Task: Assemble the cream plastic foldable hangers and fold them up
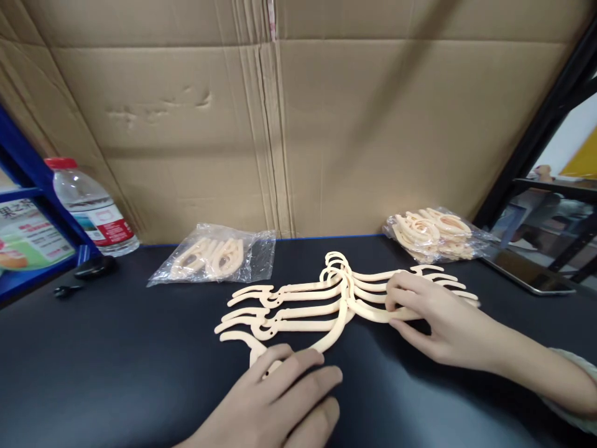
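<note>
Several cream plastic hangers (303, 305) lie overlapped in a row on the dark tabletop (116, 373), hooks pointing away from me. My right hand (438, 317) rests on their right arms, fingers pinching the nearest hanger's right side. My left hand (280, 398) lies flat at the near edge, fingers covering the left end of the closest hanger.
A clear bag of cream hanger pieces (212, 256) lies at the back left; another fuller bag (433, 235) at the back right. A water bottle (88, 208) stands far left by a blue shelf. Cardboard (298, 124) walls the back. A tablet (527, 270) lies at right.
</note>
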Tool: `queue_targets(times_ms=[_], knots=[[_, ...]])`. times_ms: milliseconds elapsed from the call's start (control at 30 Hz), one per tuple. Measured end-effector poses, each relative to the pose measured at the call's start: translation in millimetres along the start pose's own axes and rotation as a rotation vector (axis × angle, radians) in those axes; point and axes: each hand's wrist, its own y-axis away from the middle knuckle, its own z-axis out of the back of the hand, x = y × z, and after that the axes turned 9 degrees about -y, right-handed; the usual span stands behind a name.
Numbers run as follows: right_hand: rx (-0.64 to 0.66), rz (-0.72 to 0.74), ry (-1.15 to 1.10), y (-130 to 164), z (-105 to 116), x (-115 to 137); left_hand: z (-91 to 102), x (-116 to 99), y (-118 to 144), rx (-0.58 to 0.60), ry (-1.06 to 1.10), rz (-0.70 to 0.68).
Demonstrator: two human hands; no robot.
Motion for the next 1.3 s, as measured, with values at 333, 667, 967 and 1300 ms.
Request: queue_targets(times_ms=[333,667,967,1300], knots=[[0.057,-0.078,0.229,12,-24,-13,-2.6,18,-4,0.049,-0.282,0.137],[0.107,-0.105,0.225,-39,-36,-44,-8.2,66,-19,0.065,-0.348,0.19],[-0.056,-0.058,0.176,-44,-37,-46,1.5,81,-26,0.062,-0.331,0.224],[-0.106,-0.008,0.139,-17,-19,-40,0.7,72,-22,-0.122,-0.2,0.169]])
